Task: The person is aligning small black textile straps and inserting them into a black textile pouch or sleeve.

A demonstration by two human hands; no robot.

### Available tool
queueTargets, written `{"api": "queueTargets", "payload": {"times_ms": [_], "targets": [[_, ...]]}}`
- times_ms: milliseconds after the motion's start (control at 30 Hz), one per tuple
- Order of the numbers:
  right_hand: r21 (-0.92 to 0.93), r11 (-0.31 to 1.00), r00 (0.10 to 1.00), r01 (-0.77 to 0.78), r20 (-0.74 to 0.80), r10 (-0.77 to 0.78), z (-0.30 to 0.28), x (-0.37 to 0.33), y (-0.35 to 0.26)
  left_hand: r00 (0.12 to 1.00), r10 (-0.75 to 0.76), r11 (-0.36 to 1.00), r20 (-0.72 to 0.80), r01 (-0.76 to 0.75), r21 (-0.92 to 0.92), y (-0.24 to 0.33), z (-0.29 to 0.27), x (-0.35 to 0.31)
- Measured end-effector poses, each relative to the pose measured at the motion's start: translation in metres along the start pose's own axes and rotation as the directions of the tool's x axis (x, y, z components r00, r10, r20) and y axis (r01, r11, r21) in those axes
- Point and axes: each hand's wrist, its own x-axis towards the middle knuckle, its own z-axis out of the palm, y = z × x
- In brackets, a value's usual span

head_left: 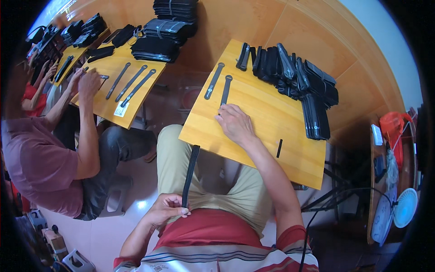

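The biggest thing here is the yellow wooden table (pixel 267 113), right in front of the person. To the left is the next table (pixel 106 68), where another worker (pixel 41 154) in a purple shirt sits. Dark straps lie in a big heap (pixel 297 77) at the far right part of the wooden table. The right hand (pixel 235 122) is over the middle of this table, with its fingers on the near end of a gray strap (pixel 225 93). I cannot tell if it grips the strap or just presses on it. The gray strap lies flat and points away from the person, with its round end at the far tip. A second gray strap (pixel 214 81) lies just left of it, also long way out, its far end leaning right. The left hand (pixel 170 209) is low, over the lap, and pinches the near end of a black strap (pixel 190 172). That strap points away from the person, leaning a bit right, and its far end shows by the table's front edge. Smallest is a thin black strip (pixel 279 148), right of the right arm.
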Motion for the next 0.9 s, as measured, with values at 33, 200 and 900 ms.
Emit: {"api": "queueTargets", "payload": {"times_ms": [33,200,900], "targets": [[-0.004,1.0,1.0,-0.004,-0.001,0.004,0.001,0.001,0.002,1.0,-0.001,1.0,0.006,0.001,0.001,0.0,0.0,0.0],[-0.039,0.999,0.999,-0.001,-0.039,0.0,0.008,0.007,0.01,1.0,0.008,1.0,-0.013,-0.008,-0.004,-0.001,0.0,0.003],[0.765,0.645,0.996,0.001,0.055,-0.067,-0.025,-0.111,-0.096,0.966,0.193,0.979,-0.173,-0.202,-0.037,0.018,0.035,0.033]]}}
